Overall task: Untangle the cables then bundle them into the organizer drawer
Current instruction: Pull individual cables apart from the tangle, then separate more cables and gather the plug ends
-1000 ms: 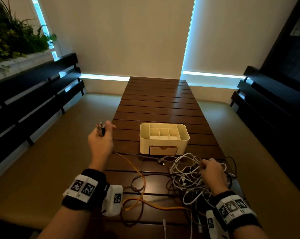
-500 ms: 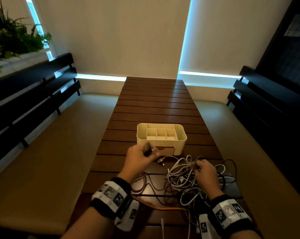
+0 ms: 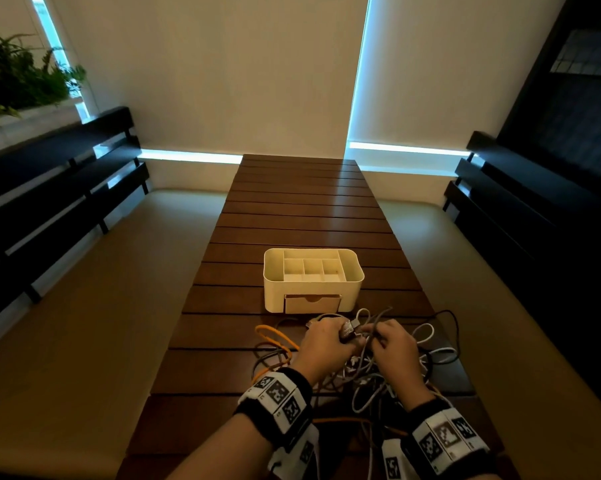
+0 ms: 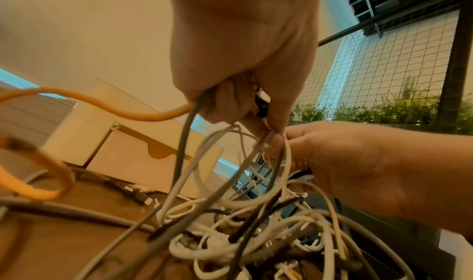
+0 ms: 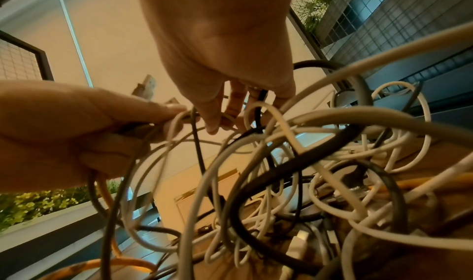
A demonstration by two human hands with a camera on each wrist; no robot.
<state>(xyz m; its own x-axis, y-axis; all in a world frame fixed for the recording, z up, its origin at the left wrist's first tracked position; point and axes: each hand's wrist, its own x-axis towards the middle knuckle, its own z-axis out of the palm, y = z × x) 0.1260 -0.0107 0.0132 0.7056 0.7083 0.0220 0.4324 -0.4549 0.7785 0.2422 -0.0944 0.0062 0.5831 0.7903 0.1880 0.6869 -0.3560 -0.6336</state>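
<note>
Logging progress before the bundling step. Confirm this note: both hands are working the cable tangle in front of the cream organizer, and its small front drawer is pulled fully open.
One detail is wrong: the drawer is closed, flush in the organizer, as the head view shows. The rest stands: left hand and right hand both grip strands of the cable tangle in front of it.

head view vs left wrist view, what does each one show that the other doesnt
Only the head view shows the organizer's open top compartments, the full slatted table and both wristbands. Only the left wrist view shows the orange cable and a grey cable running into the left hand's curled fingers, close up. Both show the right hand in the cable tangle and the closed drawer.
</note>
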